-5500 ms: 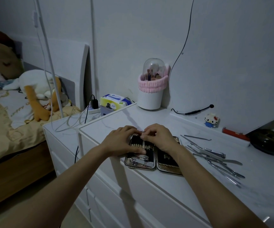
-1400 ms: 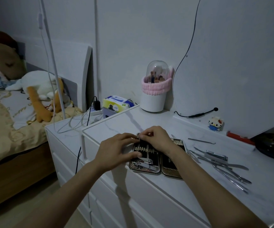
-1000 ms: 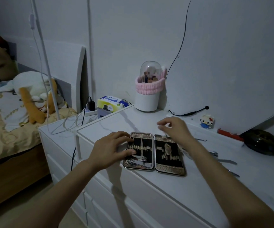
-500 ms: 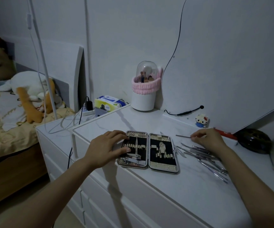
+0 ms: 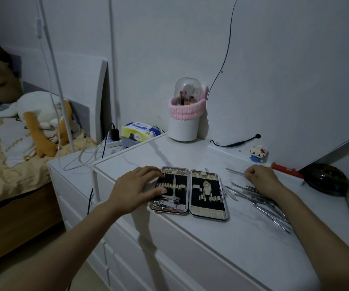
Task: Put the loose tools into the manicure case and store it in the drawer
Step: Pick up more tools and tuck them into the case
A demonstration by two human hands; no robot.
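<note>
The open silver manicure case [image 5: 189,193] with black lining lies near the front edge of the white marble-look dresser top [image 5: 243,238]. The left hand [image 5: 137,189] rests on its left half, fingers relaxed. The right hand [image 5: 262,178] pinches a thin metal tool [image 5: 234,171] beside the pile of loose steel tools [image 5: 261,201]; behind stand a small block cat figure [image 5: 258,153] and a dark round dish [image 5: 324,179].

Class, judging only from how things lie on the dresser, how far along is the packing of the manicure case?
Done: the open case holds a few tools in its loops, clippers at the lower left. In hand: the left hand rests on the case's left half, while the right hand pinches a thin tool. Left: the pile of loose tools beside it, closing the case, and the drawer.
</note>
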